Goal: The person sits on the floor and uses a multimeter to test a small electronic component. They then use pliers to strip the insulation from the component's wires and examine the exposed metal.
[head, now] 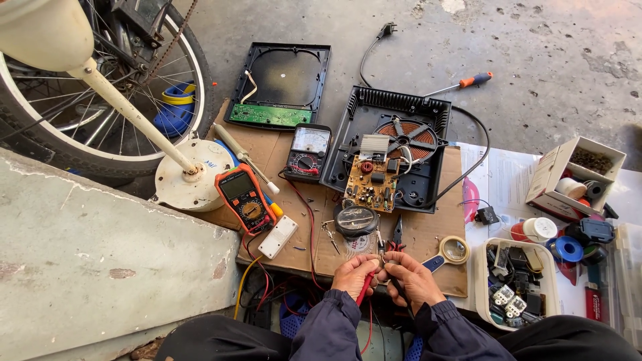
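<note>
Orange multimeter [245,198] (black analog meter [307,153])

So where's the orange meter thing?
In the head view, the orange multimeter lies left of centre on the cardboard, between the white fan base and the black meter.

tiny part pinched between both hands [386,273] too small to tell; bicycle wheel [100,100] cropped
</note>
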